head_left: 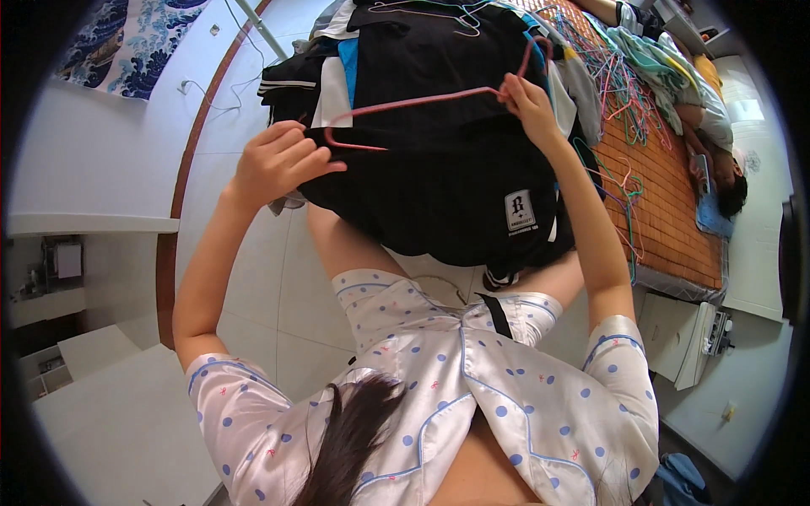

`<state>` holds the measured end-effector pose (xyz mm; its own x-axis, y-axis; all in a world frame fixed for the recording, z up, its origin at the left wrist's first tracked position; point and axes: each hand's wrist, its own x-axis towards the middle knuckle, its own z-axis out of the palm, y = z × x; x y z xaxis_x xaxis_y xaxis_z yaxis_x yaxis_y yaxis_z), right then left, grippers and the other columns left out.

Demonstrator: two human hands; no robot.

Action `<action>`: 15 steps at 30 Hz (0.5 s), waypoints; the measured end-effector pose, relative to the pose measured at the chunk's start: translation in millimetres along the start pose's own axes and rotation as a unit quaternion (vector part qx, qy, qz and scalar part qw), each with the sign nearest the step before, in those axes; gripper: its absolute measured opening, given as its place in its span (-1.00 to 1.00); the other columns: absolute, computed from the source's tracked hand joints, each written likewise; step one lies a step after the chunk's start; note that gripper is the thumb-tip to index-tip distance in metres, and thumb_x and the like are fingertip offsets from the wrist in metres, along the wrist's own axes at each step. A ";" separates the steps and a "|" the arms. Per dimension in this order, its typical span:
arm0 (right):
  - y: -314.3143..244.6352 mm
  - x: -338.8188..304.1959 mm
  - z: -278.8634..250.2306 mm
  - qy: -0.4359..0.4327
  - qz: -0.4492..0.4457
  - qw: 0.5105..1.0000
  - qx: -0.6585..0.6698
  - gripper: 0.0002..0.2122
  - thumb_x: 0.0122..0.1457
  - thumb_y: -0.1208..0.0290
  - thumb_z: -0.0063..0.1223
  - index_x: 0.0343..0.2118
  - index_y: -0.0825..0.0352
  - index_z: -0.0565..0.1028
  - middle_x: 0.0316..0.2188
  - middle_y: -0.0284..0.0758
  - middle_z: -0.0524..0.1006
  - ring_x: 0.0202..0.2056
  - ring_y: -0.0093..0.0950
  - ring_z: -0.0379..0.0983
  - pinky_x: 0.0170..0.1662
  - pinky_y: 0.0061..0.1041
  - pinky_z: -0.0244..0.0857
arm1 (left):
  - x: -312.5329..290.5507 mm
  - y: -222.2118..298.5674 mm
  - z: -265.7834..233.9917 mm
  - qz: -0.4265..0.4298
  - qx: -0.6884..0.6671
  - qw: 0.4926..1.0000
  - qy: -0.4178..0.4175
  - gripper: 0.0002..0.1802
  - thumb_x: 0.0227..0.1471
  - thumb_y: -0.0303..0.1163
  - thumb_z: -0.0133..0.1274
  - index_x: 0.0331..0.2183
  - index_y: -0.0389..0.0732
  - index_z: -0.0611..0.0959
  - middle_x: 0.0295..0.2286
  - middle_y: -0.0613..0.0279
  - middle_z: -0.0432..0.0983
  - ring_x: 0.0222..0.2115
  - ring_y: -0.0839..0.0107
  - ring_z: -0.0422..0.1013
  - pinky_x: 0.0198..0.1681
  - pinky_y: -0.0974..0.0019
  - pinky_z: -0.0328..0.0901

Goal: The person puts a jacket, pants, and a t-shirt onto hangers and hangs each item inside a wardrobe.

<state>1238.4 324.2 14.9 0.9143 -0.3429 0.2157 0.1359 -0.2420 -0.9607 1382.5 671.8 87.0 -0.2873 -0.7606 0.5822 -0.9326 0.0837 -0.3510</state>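
Observation:
My right hand (pixel 530 111) is closed round one end of a pink clothes hanger (pixel 422 99), near its hook. The hanger's other end reaches into the opening of a black garment (pixel 422 198), which has a white patch low on its right side. My left hand (pixel 283 164) grips the left edge of that opening, fingers curled. The garment drapes over my knees, and its exact kind is hard to tell. Beyond it lies a pile of dark clothes (pixel 413 55) with blue and white parts. More thin hangers (pixel 460 21) rest on top of the pile.
On the right is a bed with a brown woven mat (pixel 675 244). A tangle of coloured hangers (pixel 620 93) lies on it. Another person (pixel 713 126) lies along its far side, holding a phone. A white cabinet (pixel 110 405) stands at the lower left.

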 end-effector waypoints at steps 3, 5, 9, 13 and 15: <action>2.5 -23.3 -14.0 -0.011 -0.002 0.989 -0.147 -0.65 0.24 0.20 -0.22 -0.53 0.38 0.42 -0.69 -0.49 0.26 -0.64 -0.69 0.09 -0.56 -0.68 -0.01 | -4.7 -2.8 -8.0 -0.017 0.029 0.999 -0.006 -0.70 -0.22 -0.18 0.23 -0.64 -0.12 0.47 -0.73 0.41 0.29 -0.64 0.49 0.31 -0.32 0.43 0.34; -9.1 -34.9 -10.8 -0.030 0.013 0.986 -0.166 -0.66 0.23 0.22 -0.21 -0.52 0.40 0.42 -0.70 -0.47 0.26 -0.64 -0.68 0.10 -0.56 -0.67 0.01 | 2.2 -3.5 -7.9 -0.018 0.038 0.999 0.008 -0.69 -0.22 -0.16 0.23 -0.65 -0.11 0.48 -0.74 0.42 0.30 -0.65 0.52 0.30 -0.30 0.42 0.35; -46.4 -48.2 8.8 -0.045 -0.024 0.979 -0.195 -0.71 0.22 0.29 -0.16 -0.45 0.46 0.44 -0.64 -0.35 0.41 -0.60 -0.61 0.28 -0.47 -0.65 0.17 | 29.9 1.6 3.2 -0.038 0.023 0.995 0.089 -0.68 -0.22 -0.12 0.22 -0.66 -0.08 0.48 -0.76 0.48 0.26 -0.67 0.57 0.27 -0.19 0.39 0.33; -82.0 -48.9 40.8 -0.015 -0.081 0.986 -0.145 -0.73 0.22 0.33 -0.16 -0.43 0.47 0.44 -0.57 -0.29 0.50 -0.53 -0.56 0.43 -0.42 -0.66 0.25 | 67.2 23.5 16.6 -0.007 0.004 0.989 0.145 -0.69 -0.19 -0.14 0.16 -0.66 -0.05 0.41 -0.69 0.49 0.20 -0.58 0.59 0.25 -0.10 0.39 0.30; -89.4 -48.8 43.9 0.005 -0.094 0.988 -0.126 -0.73 0.22 0.32 -0.16 -0.43 0.46 0.44 -0.60 -0.32 0.48 -0.57 -0.60 0.39 -0.46 -0.68 0.22 | 80.0 28.6 20.2 -0.018 -0.010 0.988 0.156 -0.70 -0.16 -0.15 0.13 -0.65 -0.06 0.41 -0.59 0.45 0.27 -0.50 0.53 0.29 -0.06 0.33 0.28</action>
<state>1198.4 402.4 82.5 0.8777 -0.2799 0.3889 0.2021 -0.5197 -0.8301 1337.2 600.3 108.8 -0.3048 -0.5285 0.7923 -0.9465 0.0754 -0.3139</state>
